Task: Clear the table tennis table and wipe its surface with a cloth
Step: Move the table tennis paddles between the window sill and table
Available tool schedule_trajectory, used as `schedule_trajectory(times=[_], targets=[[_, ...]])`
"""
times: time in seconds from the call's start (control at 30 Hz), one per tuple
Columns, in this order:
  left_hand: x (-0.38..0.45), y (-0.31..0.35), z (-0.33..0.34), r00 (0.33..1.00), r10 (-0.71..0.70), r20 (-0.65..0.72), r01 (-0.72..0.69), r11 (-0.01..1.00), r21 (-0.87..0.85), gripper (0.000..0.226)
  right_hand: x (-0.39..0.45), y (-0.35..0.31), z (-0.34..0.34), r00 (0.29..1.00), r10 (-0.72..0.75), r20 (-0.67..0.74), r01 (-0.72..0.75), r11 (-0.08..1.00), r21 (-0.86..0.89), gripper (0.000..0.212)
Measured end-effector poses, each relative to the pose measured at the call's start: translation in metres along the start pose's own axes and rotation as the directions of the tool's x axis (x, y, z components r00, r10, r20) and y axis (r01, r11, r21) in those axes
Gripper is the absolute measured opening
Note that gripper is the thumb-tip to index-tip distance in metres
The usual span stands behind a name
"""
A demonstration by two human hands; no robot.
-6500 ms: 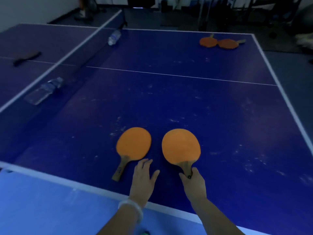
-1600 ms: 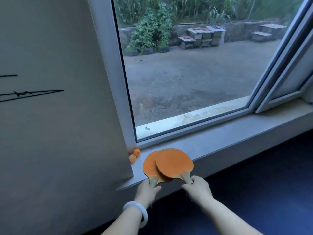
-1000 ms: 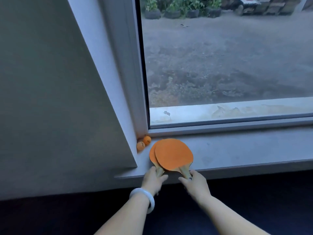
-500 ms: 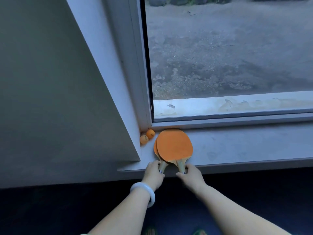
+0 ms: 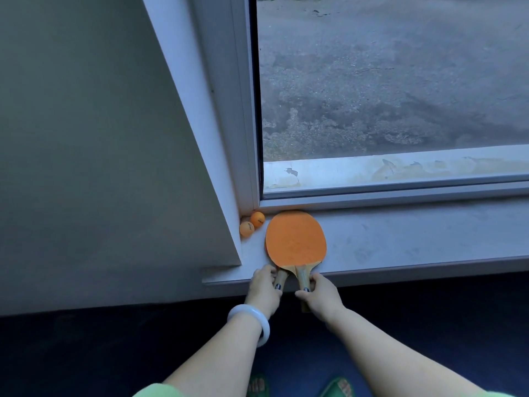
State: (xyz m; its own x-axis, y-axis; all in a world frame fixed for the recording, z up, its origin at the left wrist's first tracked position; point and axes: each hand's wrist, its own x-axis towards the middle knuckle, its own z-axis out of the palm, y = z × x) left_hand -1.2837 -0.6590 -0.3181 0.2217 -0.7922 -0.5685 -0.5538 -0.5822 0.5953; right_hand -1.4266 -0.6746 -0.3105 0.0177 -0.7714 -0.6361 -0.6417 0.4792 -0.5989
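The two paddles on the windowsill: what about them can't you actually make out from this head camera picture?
- Lower paddle: its face is hidden under the top paddle; only a sliver shows.
- Both handles: partly covered by the left hand and right hand.
- Print on the two balls: too small to read.
- Handle markings: too small.

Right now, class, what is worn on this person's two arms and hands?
The left hand has a smooth pale bangle round its wrist. The right hand wears nothing. Both forearms are bare; light green sleeve edges show at the frame's bottom.
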Motion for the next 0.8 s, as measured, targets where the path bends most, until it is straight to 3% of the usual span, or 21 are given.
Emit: schedule_trajectory(times=[0.23,0.43,0.8], targets=[[-0.002,-0.006,-0.006,0.998,0.053,0.042,-0.058,0.992,0.115,0.039,0.003,-0.003,0.005,0.999,0.013,-0.037,-0.013,1.0,0.003,0.027],[-0.004,-0.011,-0.009,0.996,0.069,0.048,-0.074,0.991,0.115,0.036,0.001,-0.001,0.007,0.999,0.016,-0.052,-0.017,1.0,-0.009,0.033],[-0.014,-0.012,-0.022,0.992,0.08,0.099,-0.096,0.983,0.16,0.034,-0.008,-0.005,-0.002,0.994,0.042,-0.102,-0.047,0.998,-0.044,0.025]])
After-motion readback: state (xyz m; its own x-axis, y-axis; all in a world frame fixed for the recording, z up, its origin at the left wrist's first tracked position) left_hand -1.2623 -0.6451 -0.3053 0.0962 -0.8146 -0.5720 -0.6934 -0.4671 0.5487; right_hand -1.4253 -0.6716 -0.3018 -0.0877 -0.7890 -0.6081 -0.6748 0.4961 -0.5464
